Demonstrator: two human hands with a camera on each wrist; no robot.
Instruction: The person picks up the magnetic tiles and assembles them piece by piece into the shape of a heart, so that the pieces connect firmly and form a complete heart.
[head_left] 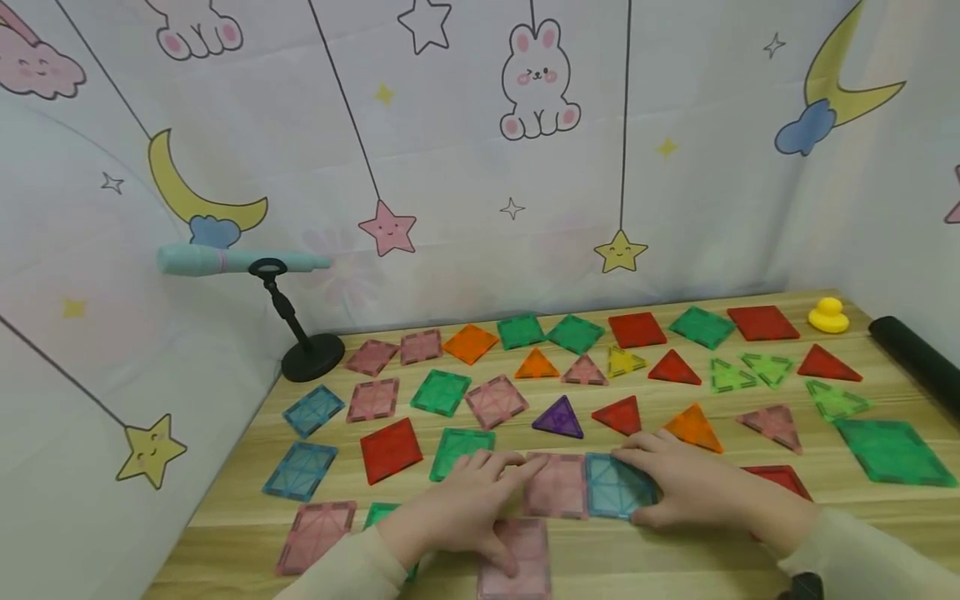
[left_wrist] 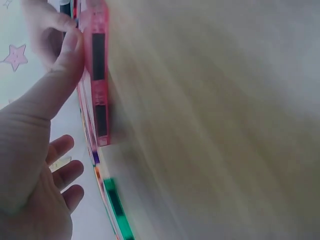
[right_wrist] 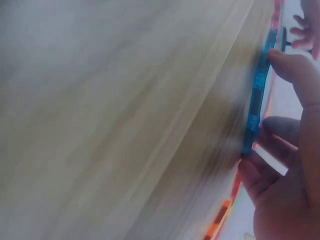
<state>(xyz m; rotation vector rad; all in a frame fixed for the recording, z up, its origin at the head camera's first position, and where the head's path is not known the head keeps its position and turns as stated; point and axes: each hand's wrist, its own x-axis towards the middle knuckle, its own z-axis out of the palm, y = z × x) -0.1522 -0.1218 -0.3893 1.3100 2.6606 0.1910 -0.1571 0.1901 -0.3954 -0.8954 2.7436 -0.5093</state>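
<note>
Two square magnetic tiles, one pink and one blue, lie edge to edge on the wooden table. A second pink tile lies nearer, below the first. My left hand spreads over the pink tiles: its thumb rests on the nearer one and its index fingertip touches the upper one. In the left wrist view the thumb lies on the edge of a pink tile, the other fingers loose. My right hand holds the blue tile by its edges, thumb at the near side, fingers at the far side; the right wrist view shows this grip on the blue tile.
Around the hands lie several square tiles, such as a red one and a large green one, and triangles, including a purple one. A microphone on a black stand and a yellow duck stand at the back.
</note>
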